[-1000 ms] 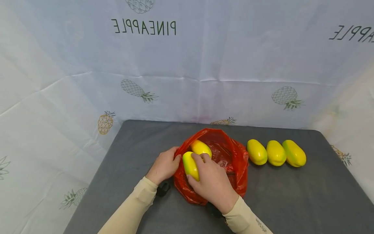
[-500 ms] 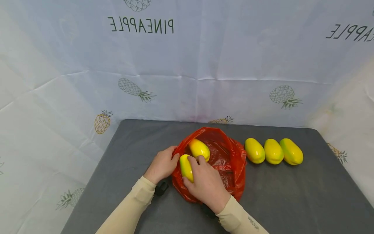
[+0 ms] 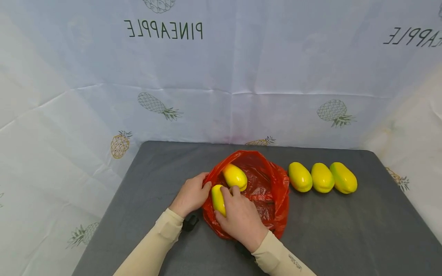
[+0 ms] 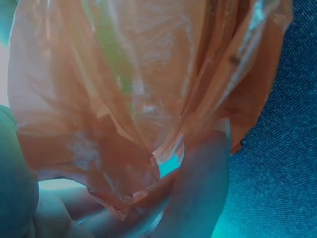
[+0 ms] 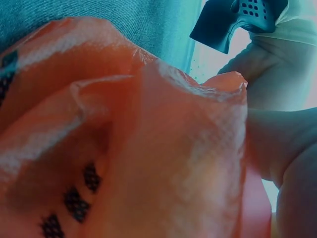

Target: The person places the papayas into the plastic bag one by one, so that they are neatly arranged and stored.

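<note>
A red plastic bag (image 3: pixel 281 184) stands with its mouth spread on the grey table. My left hand (image 3: pixel 190 195) grips the bag's left rim; in the left wrist view its fingers (image 4: pixel 198 178) pinch the gathered plastic (image 4: pixel 143 64). Inside the mouth, my right hand (image 3: pixel 243 220) holds a glossy yellow, green-tinged mango (image 3: pixel 218 199), partly covered by the fingers. Another yellow mango (image 3: pixel 235 177) lies in the bag just behind it. The red plastic (image 5: pixel 173 148) fills most of the right wrist view and hides the right fingertips.
Three more yellow mangoes, a left one (image 3: pixel 299 177), a middle one (image 3: pixel 322 178) and a right one (image 3: pixel 343 178), lie in a row right of the bag. A pineapple-print cloth (image 3: pixel 207 69) hangs behind the table (image 3: pixel 345 230). A black wrist device (image 3: pixel 190 222) sits under the left wrist.
The right hand has lowered the mango a little deeper into the bag, toward its near left side. The left hand keeps its grip on the rim. The head view has shifted slightly.
</note>
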The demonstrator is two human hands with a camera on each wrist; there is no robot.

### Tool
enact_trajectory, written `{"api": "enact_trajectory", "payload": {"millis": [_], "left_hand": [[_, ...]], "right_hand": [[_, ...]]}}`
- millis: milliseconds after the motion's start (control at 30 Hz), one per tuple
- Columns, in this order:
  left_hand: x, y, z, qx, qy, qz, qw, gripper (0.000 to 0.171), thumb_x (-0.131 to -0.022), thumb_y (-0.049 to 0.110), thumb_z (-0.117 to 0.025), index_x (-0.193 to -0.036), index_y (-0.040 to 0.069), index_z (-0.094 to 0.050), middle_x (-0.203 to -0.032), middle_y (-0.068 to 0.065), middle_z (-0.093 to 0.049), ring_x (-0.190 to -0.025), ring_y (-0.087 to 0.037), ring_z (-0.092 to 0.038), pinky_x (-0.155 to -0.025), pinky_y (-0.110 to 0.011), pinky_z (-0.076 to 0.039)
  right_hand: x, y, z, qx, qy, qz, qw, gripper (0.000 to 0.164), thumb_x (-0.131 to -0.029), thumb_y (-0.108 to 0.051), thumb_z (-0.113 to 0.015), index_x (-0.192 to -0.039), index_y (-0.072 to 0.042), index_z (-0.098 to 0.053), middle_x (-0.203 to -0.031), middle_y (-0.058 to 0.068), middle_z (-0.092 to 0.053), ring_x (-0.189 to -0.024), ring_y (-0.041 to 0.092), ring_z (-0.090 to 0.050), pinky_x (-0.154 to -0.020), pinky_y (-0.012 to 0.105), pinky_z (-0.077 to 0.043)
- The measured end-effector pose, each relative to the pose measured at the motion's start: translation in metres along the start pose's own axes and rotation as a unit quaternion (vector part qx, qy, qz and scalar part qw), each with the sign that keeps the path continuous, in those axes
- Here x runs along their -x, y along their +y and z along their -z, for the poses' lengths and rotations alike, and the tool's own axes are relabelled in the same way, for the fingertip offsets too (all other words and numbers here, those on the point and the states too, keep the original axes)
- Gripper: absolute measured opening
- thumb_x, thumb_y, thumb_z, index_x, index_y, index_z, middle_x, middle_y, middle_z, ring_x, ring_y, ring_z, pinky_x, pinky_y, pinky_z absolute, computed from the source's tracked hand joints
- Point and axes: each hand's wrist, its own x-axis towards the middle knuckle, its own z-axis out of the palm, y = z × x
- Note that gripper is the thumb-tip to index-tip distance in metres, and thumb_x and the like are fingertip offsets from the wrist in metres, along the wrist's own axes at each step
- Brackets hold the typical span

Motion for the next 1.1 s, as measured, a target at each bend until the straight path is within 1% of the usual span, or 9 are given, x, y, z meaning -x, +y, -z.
{"api": "enact_trajectory", "payload": {"millis": [267, 433, 633, 733, 867, 967, 1000, 1067, 1100], "left_hand": [[0.0, 0.0, -0.002, 0.001, -0.003, -0.003, 1.0, 0.04, -0.109, 0.022, -0.062, -0.145, 0.005, -0.064, -0.126, -0.013, -0.077, -0.083, -0.018, -0.068, -0.086, -0.043, -0.065], [0.0, -0.001, -0.003, 0.003, -0.002, -0.003, 1.0, 0.039, -0.109, 0.022, -0.062, -0.144, 0.006, -0.064, -0.127, -0.012, -0.077, -0.086, -0.019, -0.069, -0.089, -0.044, -0.065], [0.0, -0.001, -0.005, -0.002, -0.001, -0.007, 1.0, 0.041, -0.108, 0.022, -0.063, -0.145, 0.004, -0.064, -0.129, -0.013, -0.076, -0.089, -0.02, -0.07, -0.092, -0.046, -0.064], [0.0, 0.0, -0.008, -0.002, -0.006, -0.007, 1.0, 0.041, -0.108, 0.022, -0.063, -0.145, 0.004, -0.064, -0.128, -0.013, -0.076, -0.087, -0.02, -0.069, -0.091, -0.045, -0.064], [0.0, 0.002, -0.011, -0.006, -0.008, -0.003, 0.9999, 0.041, -0.108, 0.023, -0.063, -0.145, 0.005, -0.063, -0.128, -0.013, -0.076, -0.088, -0.02, -0.068, -0.091, -0.046, -0.064], [0.001, 0.001, -0.009, -0.013, -0.009, 0.003, 0.9999, 0.043, -0.109, 0.024, -0.063, -0.147, 0.005, -0.062, -0.128, -0.013, -0.076, -0.087, -0.02, -0.068, -0.088, -0.044, -0.063], [0.001, 0.001, -0.008, -0.015, -0.009, 0.006, 0.9998, 0.044, -0.109, 0.024, -0.063, -0.148, 0.005, -0.061, -0.129, -0.013, -0.076, -0.087, -0.02, -0.068, -0.087, -0.043, -0.063], [0.001, 0.0, -0.006, -0.018, -0.009, 0.009, 0.9998, 0.045, -0.109, 0.025, -0.062, -0.149, 0.005, -0.061, -0.128, -0.013, -0.076, -0.085, -0.02, -0.067, -0.084, -0.042, -0.063], [0.001, -0.001, -0.006, -0.02, -0.009, 0.01, 0.9997, 0.045, -0.109, 0.025, -0.062, -0.149, 0.005, -0.06, -0.128, -0.013, -0.076, -0.086, -0.02, -0.067, -0.084, -0.042, -0.063]], "right_hand": [[0.001, 0.003, -0.001, 0.0, -0.003, -0.003, 1.0, 0.066, -0.088, -0.036, -0.088, -0.139, -0.003, -0.061, -0.107, 0.014, -0.062, -0.056, 0.013, -0.052, -0.056, 0.031, -0.058], [0.001, 0.004, 0.0, -0.001, -0.005, -0.001, 1.0, 0.066, -0.089, -0.038, -0.087, -0.138, -0.004, -0.061, -0.106, 0.012, -0.062, -0.057, 0.012, -0.052, -0.056, 0.029, -0.057], [0.003, 0.005, 0.006, 0.014, -0.002, 0.004, 1.0, 0.066, -0.089, -0.042, -0.086, -0.139, -0.006, -0.062, -0.108, 0.009, -0.066, -0.07, 0.015, -0.061, -0.063, 0.034, -0.061], [0.006, 0.008, 0.016, 0.02, -0.004, -0.002, 1.0, 0.064, -0.09, -0.046, -0.084, -0.138, -0.009, -0.064, -0.112, 0.007, -0.07, -0.077, 0.016, -0.066, -0.068, 0.036, -0.063], [0.009, 0.017, 0.036, -0.003, -0.002, -0.016, 1.0, 0.062, -0.092, -0.049, -0.082, -0.14, -0.013, -0.067, -0.122, 0.005, -0.075, -0.09, 0.02, -0.072, -0.078, 0.042, -0.064], [0.01, 0.03, 0.057, -0.037, 0.018, -0.025, 0.999, 0.061, -0.095, -0.047, -0.081, -0.144, -0.015, -0.066, -0.131, 0.004, -0.074, -0.093, 0.019, -0.073, -0.084, 0.042, -0.064], [0.011, 0.037, 0.064, -0.047, 0.027, -0.027, 0.998, 0.06, -0.096, -0.047, -0.08, -0.145, -0.016, -0.066, -0.134, 0.004, -0.074, -0.091, 0.018, -0.073, -0.083, 0.042, -0.064], [0.013, 0.051, 0.079, -0.056, 0.054, -0.037, 0.996, 0.06, -0.098, -0.047, -0.079, -0.147, -0.016, -0.064, -0.139, 0.005, -0.072, -0.096, 0.018, -0.074, -0.086, 0.042, -0.064], [0.014, 0.059, 0.086, -0.06, 0.067, -0.043, 0.995, 0.06, -0.099, -0.047, -0.078, -0.148, -0.016, -0.063, -0.139, 0.006, -0.072, -0.096, 0.019, -0.074, -0.084, 0.042, -0.064]]}}
